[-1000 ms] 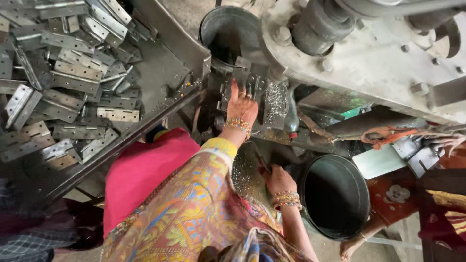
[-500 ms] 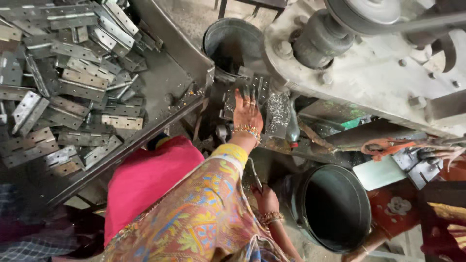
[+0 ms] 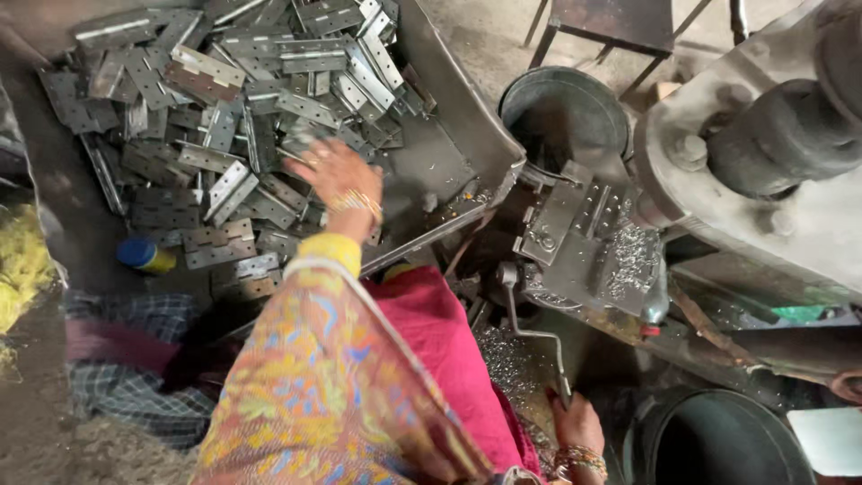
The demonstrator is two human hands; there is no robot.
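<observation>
Grey metal hinges point(image 3: 224, 117), flat, punched with holes, heaped loosely at all angles across sloped metal tray point(image 3: 449, 126), filling 9 to 12 o'clock of view. Bent metal lever point(image 3: 525, 328), thin, chrome-grey, running from pivot near press base down toward 5 o'clock, lower end gripped.

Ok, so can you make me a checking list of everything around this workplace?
Surface: slanted metal tray, grey and scuffed.
Job's things: heap of flat metal hinges in the tray; press bed strewn with metal shavings.
Clutter: blue and yellow container, checked cloth, two dark buckets.
Grippers: left hand reaches over the hinges, blurred, grasp unclear; right hand grips the lever handle.
Cables: nothing seen.
Surroundings: heavy grey machine, metal stool, dusty floor.
</observation>
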